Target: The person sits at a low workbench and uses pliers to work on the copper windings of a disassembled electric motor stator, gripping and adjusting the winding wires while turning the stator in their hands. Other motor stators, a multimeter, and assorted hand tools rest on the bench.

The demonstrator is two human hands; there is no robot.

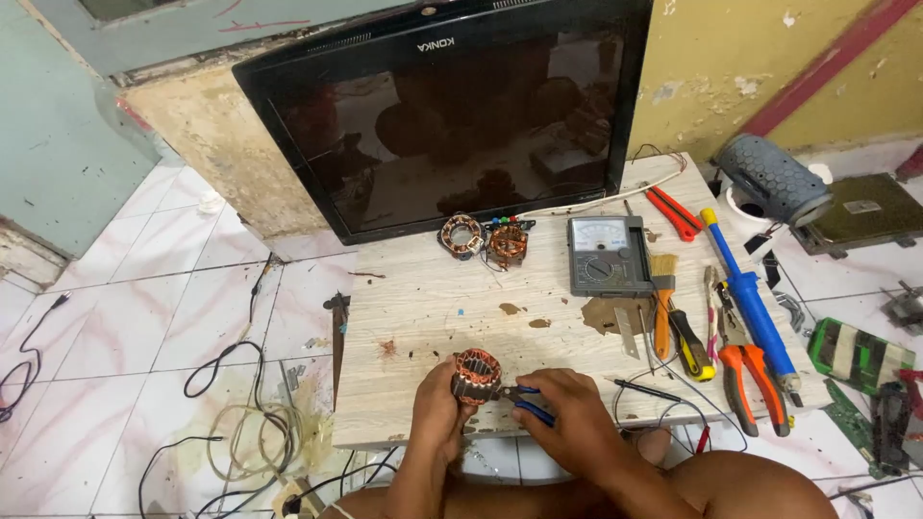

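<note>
My left hand (435, 408) grips a motor stator (478, 376) with copper windings, held at the near edge of the low wooden table (423, 308). My right hand (569, 415) is closed on blue-handled pliers (527, 404), whose jaws touch the stator's right side. Two more copper-wound stators (486, 240) lie at the back of the table, just in front of a black flat-screen television (442, 106) that leans against the wall.
A grey analog multimeter (608, 254), a paintbrush (662, 298), screwdrivers (690, 341), orange-handled pliers (750, 380), a long blue tool (750, 303) and red-handled cutters (673, 211) lie on the table's right half. Cables (240, 423) coil on the tiled floor at left. Circuit boards (856, 356) sit at right.
</note>
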